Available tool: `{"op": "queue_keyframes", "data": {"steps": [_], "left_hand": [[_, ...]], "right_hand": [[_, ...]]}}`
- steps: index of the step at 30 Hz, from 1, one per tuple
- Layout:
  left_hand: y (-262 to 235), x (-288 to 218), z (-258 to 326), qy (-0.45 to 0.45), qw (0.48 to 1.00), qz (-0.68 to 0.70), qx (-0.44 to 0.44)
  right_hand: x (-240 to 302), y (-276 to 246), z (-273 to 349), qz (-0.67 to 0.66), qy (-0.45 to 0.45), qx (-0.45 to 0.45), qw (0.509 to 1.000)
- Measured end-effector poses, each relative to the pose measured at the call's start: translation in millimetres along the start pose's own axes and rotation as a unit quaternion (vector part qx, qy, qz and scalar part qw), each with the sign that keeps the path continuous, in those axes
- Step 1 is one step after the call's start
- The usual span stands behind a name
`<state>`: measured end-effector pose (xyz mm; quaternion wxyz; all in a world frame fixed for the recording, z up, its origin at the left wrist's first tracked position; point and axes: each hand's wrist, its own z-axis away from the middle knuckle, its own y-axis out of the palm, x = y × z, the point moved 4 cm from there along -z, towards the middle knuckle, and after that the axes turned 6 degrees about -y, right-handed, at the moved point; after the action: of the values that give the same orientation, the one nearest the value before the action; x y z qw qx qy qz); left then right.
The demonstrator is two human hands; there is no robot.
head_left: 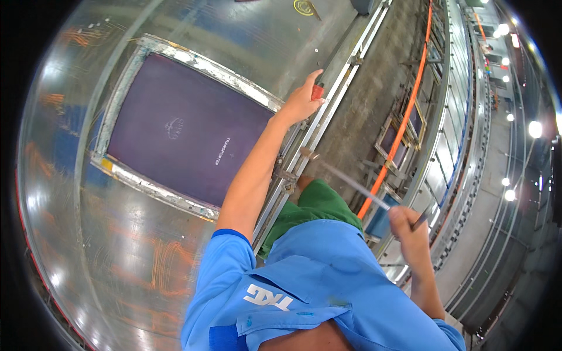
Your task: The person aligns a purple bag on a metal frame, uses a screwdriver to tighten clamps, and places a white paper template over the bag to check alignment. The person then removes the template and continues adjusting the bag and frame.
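My left hand (300, 105) reaches over the metal rail (332, 96) at the table's edge. Its fingers are closed around a small red piece (317, 92), perhaps a tool handle, while the index finger points outward. Most of that piece is hidden by the hand. Low on the right, my right hand (408, 225) grips what looks like a hammer (357, 186). Its thin shaft is blurred by motion, and its brownish head lies close to the rail. A screen-printing frame (193, 57) with purple mesh and pale lettering lies flat on the table, beside my left forearm.
The grey metal table (134, 225) bears orange scribbles and blue patches. Metal brackets (287, 175) sit along the rail near my body. Across the concrete aisle (357, 117) runs an orange pipe (410, 111), with more frames (401, 131) leaning behind it and another long table (448, 134).
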<state>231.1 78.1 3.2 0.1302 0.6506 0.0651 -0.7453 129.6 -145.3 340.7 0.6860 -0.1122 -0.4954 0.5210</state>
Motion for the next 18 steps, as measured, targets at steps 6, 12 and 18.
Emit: {"op": "queue_keyframes", "data": {"steps": [6,12,18], "left_hand": [[5,23,2,0.008,0.986,-0.152,-0.070],[8,18,32,0.010,0.929,-0.364,-0.070],[17,-14,5,-0.052,0.931,0.157,-0.325]], "right_hand": [[-64,-26,-41,-0.263,-0.022,-0.045,0.964],[-68,-52,-174,-0.292,-0.141,-0.011,0.946],[-54,-63,-409,0.173,-0.464,-0.097,0.863]]}}
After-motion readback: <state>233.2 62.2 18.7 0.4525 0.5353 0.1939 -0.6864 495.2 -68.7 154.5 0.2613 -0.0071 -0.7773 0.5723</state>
